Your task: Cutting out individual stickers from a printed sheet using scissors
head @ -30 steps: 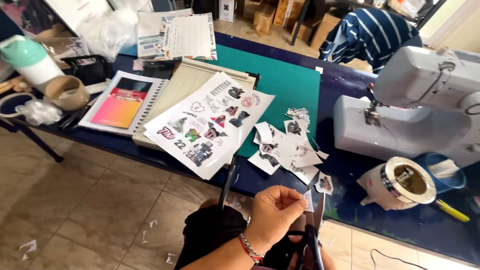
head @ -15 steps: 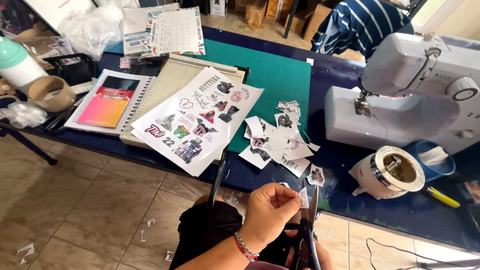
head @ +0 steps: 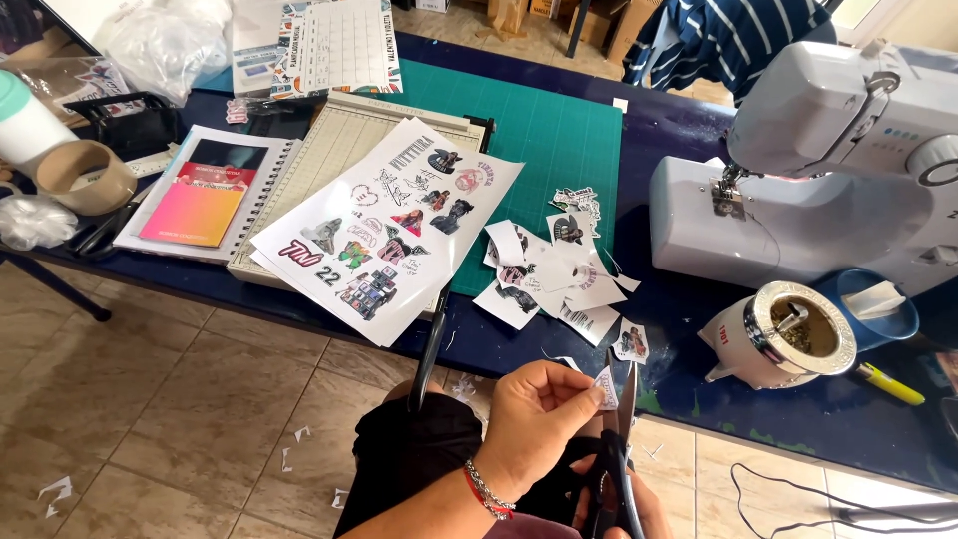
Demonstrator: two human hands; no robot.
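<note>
Paper is what I am cutting: my left hand (head: 534,424) pinches a small printed sticker cutout (head: 606,387) between thumb and fingertips, its grip narrow and closed on the paper's left edge, holding it above my lap just off the near edge of the desk (head: 689,329). My right hand (head: 624,504) is mostly out of view at the bottom; its grip is closed around the handles of the scissors (head: 617,439), whose blades point up and meet the right side of the cutout.

To do this cut well, I judge that I should feed the paper into the blades with my left hand, turning the cutout and keeping the scissors steady, so the line follows the printed outline. Short bites near the blade pivot should give better control than long snips at the tips. My left fingertips sit near the blades, so I would keep them back from the cutting line.

Cut pieces (head: 559,269) lie scattered on the desk beside the sticker sheet (head: 384,225), with the white sewing machine (head: 808,180) further right.
</note>
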